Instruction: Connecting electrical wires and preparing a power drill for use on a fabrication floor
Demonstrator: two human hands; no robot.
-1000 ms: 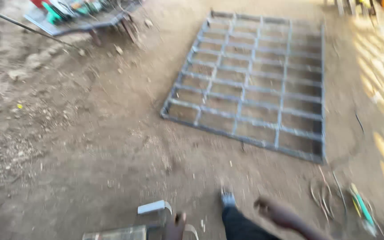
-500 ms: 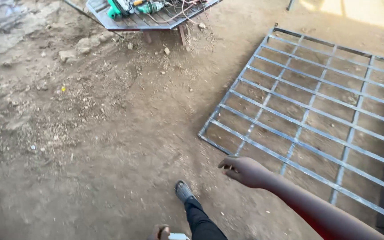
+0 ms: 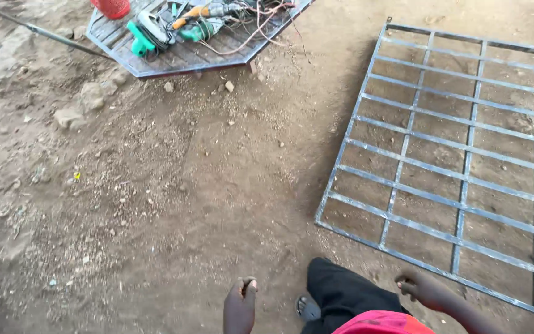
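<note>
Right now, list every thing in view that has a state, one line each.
left hand: empty, fingers curled, hanging over bare dirt.
right hand: empty, loosely curled, above the near edge of the grille.
metal grille: lying flat on the dirt ground.
metal work table: loaded with tools and tangled cables.
green angle grinder: lying on the table.
red container: standing on the table, partly cut off.

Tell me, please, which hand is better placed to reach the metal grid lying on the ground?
The right hand, probably: it hangs empty just beside the metal grid's near edge, while the left hand is farther off over bare dirt.
</note>
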